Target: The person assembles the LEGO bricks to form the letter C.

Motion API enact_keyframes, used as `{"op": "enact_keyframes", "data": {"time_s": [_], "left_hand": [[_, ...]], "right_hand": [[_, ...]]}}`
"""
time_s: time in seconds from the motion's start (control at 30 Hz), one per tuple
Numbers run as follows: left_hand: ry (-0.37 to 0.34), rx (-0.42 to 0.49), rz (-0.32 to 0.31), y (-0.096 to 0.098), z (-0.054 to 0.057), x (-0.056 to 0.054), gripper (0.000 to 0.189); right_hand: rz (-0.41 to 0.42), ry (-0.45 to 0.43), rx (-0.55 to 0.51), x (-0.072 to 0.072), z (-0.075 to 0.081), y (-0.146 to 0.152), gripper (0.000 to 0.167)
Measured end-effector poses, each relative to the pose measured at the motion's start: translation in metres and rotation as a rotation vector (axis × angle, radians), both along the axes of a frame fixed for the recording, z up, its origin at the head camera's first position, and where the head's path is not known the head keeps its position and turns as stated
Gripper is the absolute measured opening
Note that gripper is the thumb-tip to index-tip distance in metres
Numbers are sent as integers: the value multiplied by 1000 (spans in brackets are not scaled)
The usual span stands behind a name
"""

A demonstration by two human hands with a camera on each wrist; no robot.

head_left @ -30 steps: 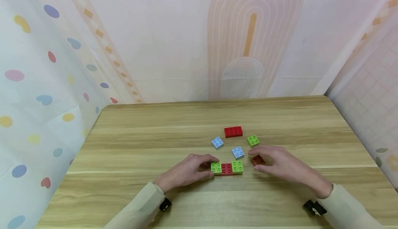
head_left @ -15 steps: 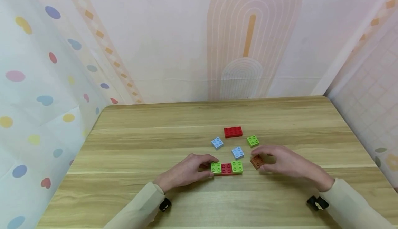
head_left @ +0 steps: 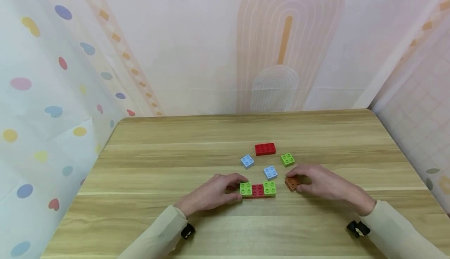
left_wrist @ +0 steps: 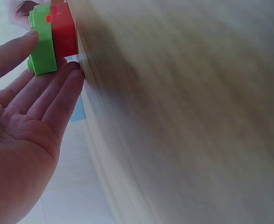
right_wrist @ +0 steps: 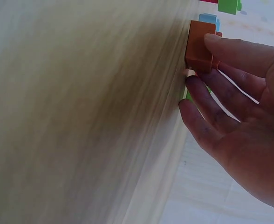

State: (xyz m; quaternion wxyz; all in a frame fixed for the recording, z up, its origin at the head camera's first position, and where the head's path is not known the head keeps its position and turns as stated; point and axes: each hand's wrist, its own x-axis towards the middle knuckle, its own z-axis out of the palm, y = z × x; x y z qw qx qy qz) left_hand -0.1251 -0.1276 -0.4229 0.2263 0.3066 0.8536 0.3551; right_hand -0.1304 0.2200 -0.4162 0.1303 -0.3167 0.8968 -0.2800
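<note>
We see the left hand (head_left: 212, 195) grip the left end of the red-green assembly (head_left: 258, 190). To its right, the right hand (head_left: 322, 183) pinches, it seems, the brown brick (head_left: 291, 183).

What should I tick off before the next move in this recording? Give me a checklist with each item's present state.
1. Left hand holds the left green block between thumb and fingers: ok.
2. Right hand pinches the brown block: ok.
3. Studs of the lower red brick bare between the left green block and the right green block: ok.
4. Brown block squared up with the lower red brick: not ok, it sits at an angle.
5. Brown block lifted off the table: cannot tell.
6. No loose block between the brown block and the right green block: ok.
</note>
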Motion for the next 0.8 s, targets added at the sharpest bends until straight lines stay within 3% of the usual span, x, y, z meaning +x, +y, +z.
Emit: {"op": "enact_keyframes", "data": {"time_s": [0.53, 0.8], "left_hand": [[-13, 26, 22, -1, -2, 1, 37], [-31, 44, 28, -2, -3, 2, 37]], "right_hand": [[-100, -3, -65, 5, 7, -3, 36], [-94, 28, -99, 8, 11, -7, 36]]}}
